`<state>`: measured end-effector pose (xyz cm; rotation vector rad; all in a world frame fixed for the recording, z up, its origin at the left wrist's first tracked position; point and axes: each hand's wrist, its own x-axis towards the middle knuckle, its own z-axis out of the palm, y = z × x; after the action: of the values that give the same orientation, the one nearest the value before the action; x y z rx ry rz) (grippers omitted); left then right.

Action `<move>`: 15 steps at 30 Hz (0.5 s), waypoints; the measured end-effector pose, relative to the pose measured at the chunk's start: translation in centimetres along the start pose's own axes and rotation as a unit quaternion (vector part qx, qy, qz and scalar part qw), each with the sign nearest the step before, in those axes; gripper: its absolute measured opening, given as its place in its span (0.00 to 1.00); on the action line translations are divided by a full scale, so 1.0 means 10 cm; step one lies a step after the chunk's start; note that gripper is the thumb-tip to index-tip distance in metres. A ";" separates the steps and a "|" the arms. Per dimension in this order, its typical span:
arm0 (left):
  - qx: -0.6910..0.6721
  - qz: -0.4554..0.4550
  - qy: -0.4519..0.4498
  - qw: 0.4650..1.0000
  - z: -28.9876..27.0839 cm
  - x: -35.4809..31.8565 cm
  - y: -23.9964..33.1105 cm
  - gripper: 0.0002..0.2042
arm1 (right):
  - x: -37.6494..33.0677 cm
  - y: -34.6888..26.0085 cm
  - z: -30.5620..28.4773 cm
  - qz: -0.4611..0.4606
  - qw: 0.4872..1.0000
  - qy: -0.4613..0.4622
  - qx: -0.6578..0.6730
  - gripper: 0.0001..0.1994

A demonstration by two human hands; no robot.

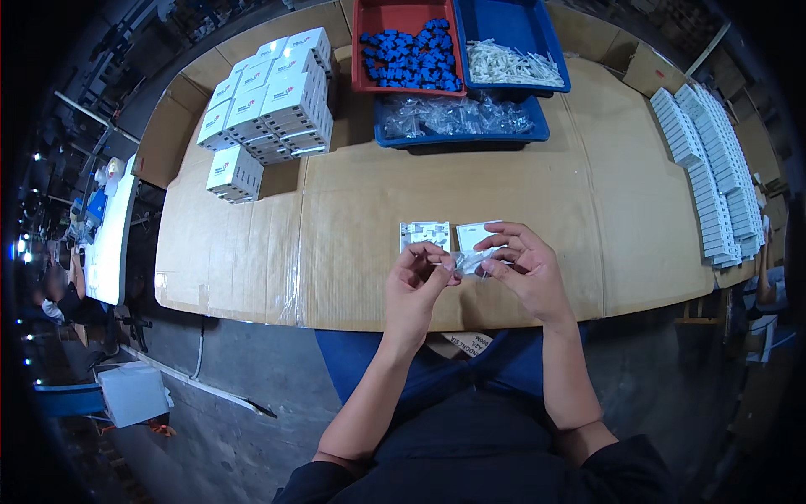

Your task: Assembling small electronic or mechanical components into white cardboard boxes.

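Observation:
Over the near part of the cardboard-covered table, my left hand (417, 281) pinches one end of a small clear plastic bag (467, 264). The fingers of my right hand (529, 273) are closed on the bag's other end, where something whitish shows; I cannot make out whether it lies inside. Just beyond my left fingers lies a white plastic housing (424, 229) with fittings showing inside. To its right is a flat white panel (472, 235), partly covered by my right hand.
White boxes (277, 105) are stacked at the far left. At the back, a red tray (356, 50) holds blue parts, a blue tray (564, 67) white sticks, and a lower blue tray (395, 141) clear bags. Rows of white housings (705, 168) line the right edge. People sit at both sides.

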<state>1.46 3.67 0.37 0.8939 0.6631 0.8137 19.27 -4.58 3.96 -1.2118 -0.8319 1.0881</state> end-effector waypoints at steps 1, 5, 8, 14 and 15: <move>-0.012 0.011 0.007 1.000 0.03 0.00 0.03 0.04 | -0.01 0.01 0.00 0.002 1.000 0.001 0.001 0.21; 0.009 0.035 0.002 0.999 -0.01 -0.03 0.02 0.04 | 0.00 0.08 0.02 0.028 0.999 -0.028 0.023 0.20; 0.054 0.043 0.003 0.998 -0.08 0.00 -0.05 0.06 | 0.01 0.17 0.04 0.022 1.000 -0.022 0.003 0.16; 0.159 0.057 -0.021 0.985 -0.20 -0.07 0.02 0.11 | 0.00 0.26 0.12 0.008 0.994 -0.001 -0.110 0.09; 0.160 0.064 -0.021 0.985 -0.26 -0.06 0.01 0.11 | 0.01 0.27 0.12 0.002 0.994 -0.004 -0.111 0.09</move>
<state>-0.92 4.25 -0.62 1.2528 0.7180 0.8126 17.66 -4.06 1.49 -1.3948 -0.9755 1.0242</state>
